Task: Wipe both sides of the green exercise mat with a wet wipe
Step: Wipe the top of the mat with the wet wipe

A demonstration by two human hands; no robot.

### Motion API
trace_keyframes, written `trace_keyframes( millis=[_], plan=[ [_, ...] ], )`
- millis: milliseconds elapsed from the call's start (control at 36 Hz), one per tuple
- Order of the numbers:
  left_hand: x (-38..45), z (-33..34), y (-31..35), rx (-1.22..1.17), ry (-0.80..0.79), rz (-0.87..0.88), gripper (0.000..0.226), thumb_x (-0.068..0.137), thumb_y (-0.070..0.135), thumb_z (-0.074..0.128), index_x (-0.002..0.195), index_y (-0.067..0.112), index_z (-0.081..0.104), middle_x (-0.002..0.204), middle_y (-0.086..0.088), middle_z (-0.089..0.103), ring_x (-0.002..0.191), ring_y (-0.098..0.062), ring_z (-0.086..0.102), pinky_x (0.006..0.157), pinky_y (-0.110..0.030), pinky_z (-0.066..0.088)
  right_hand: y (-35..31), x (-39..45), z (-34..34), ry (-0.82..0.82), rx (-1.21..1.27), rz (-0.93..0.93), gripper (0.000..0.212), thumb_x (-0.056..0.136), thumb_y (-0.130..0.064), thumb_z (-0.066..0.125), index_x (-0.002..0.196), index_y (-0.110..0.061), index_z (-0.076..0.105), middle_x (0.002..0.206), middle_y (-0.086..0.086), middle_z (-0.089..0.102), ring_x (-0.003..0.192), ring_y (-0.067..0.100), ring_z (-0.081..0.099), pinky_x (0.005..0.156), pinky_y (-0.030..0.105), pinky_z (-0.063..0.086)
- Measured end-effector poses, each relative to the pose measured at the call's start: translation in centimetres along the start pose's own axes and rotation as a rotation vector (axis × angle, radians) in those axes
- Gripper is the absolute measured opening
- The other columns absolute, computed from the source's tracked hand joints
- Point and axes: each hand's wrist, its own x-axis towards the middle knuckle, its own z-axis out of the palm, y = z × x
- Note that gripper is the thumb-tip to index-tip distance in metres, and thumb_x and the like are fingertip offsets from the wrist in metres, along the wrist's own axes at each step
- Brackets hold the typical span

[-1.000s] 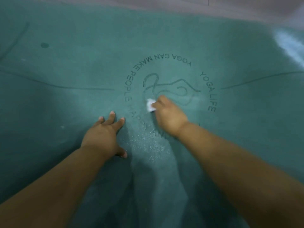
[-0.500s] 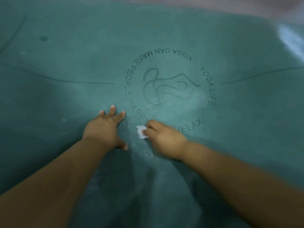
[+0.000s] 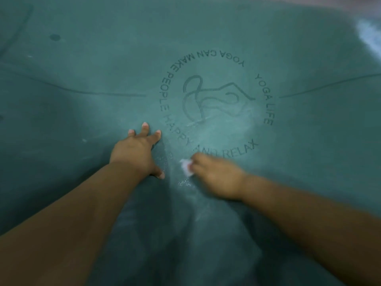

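The green exercise mat fills almost the whole view, lying flat with a round printed logo of text and a line figure near its middle. My left hand rests flat on the mat, fingers spread, just left of the logo's lower edge. My right hand grips a small crumpled white wet wipe and presses it on the mat below the logo. The wipe sticks out at the fingertips; most of it is hidden by the hand. A wet shiny streak shows between the hands.
A strip of pale floor shows beyond the mat's far edge at the top right. A bright glare patch lies on the mat's right side. Thin printed lines run left and right from the logo.
My right hand with the wipe slid from inside the logo toward me, down and left, ending below the logo's text. My left hand stayed planted on the mat.
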Motion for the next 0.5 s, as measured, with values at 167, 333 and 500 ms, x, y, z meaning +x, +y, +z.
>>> trace_keyframes(
  millis=[167, 333, 500],
  plan=[
    [0.1, -0.3, 0.3, 0.021, -0.002, -0.003, 0.118, 0.061, 0.054, 0.081, 0.15, 0.036, 0.004, 0.159, 0.004, -0.006, 0.146, -0.028, 0.006, 0.108, -0.043, 0.032, 10.8, -3.7, -4.1, 0.365, 0.005, 0.984, 0.033, 0.09, -0.004, 0.045, 0.121, -0.001, 0.054, 0.127, 0.021, 0.043, 0.105, 0.037, 0.052, 0.084, 0.033, 0.04],
    [-0.1, -0.4, 0.4, 0.029, -0.009, -0.009, 0.118, 0.062, 0.052, 0.081, 0.15, 0.036, 0.005, 0.159, 0.004, -0.007, 0.146, -0.028, 0.006, 0.108, -0.043, 0.033, 1.4, 0.3, -0.3, 0.378, 0.066, 1.008, 0.033, 0.086, -0.002, 0.048, 0.118, 0.001, 0.051, 0.118, 0.017, 0.048, 0.101, 0.032, 0.053, 0.075, 0.028, 0.043],
    [-0.2, -0.2, 0.3, 0.022, -0.011, 0.003, 0.116, 0.065, 0.052, 0.079, 0.15, 0.035, 0.003, 0.159, 0.004, -0.011, 0.146, -0.028, 0.002, 0.109, -0.045, 0.031, -5.4, -1.7, 1.3, -0.055, 0.079, 0.004, 0.035, 0.084, -0.024, 0.033, 0.108, -0.005, 0.049, 0.089, 0.012, 0.056, 0.063, 0.025, 0.057, 0.048, 0.029, 0.046]
  ],
)
